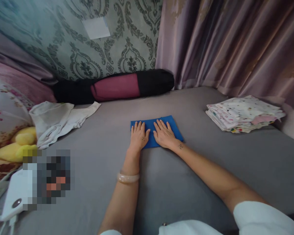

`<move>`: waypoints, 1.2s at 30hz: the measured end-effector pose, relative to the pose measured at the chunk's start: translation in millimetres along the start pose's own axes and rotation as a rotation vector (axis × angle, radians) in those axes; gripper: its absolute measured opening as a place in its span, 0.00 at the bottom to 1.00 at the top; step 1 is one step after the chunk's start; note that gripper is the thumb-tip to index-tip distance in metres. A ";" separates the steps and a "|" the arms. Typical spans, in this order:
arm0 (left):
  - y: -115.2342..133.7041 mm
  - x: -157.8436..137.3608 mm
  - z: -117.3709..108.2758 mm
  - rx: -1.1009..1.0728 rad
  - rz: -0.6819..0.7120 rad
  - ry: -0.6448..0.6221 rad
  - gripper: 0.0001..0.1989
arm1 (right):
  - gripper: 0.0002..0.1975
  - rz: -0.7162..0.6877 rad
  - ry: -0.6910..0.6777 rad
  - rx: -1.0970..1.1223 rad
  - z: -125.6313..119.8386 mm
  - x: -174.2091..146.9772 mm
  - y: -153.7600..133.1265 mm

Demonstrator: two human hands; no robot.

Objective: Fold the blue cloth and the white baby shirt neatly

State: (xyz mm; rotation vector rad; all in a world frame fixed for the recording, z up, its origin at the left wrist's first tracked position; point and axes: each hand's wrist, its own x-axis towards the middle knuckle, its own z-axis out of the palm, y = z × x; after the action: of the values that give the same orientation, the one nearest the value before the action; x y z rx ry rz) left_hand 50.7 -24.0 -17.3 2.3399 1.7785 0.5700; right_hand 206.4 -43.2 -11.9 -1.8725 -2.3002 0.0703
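A blue folded cloth point(150, 141) lies flat on the grey bed sheet point(107, 137), roughly rectangular. On its left part rests my left hand point(138, 135), palm down with fingers stretched out; a pale bangle point(128, 178) circles that forearm. My right hand point(163, 133) lies flat on the cloth's right part, its fingers spread and pointing away from me. Both palms press on the top face, and neither hand grips anything. The part of the cloth under the hands is hidden.
A stack of folded printed cloths point(245, 114) sits at the right. Along the wall lies a black and maroon long bag point(116, 87). At the left are a crumpled white garment point(58, 120), a yellow plush toy point(17, 148) and a white device point(21, 191) with cables.
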 end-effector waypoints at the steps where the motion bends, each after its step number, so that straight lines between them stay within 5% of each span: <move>1: 0.3 -0.1 -0.4 0.011 -0.001 -0.013 0.28 | 0.30 0.003 0.000 0.002 1.5 0.1 0.0; 10: -1.7 -0.6 0.2 0.059 0.012 -0.054 0.30 | 0.30 -0.005 -0.013 0.046 -4.2 -0.2 2.2; 16: -1.3 -1.4 0.4 0.055 0.019 -0.037 0.29 | 0.30 0.084 0.120 0.008 -14.7 1.4 23.4; 22: 0.0 -1.0 -0.6 0.043 0.008 -0.041 0.29 | 0.31 0.175 0.011 0.008 -8.5 4.9 39.1; 36: -0.1 -0.3 -1.7 0.046 0.006 -0.061 0.30 | 0.31 0.174 0.016 0.033 -15.4 -0.9 37.9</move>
State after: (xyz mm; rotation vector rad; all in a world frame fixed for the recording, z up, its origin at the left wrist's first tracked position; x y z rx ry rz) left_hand 49.9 -24.4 -15.8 2.3668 1.7770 0.4573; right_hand 245.8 -37.3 -2.5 -2.0438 -2.1080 0.1141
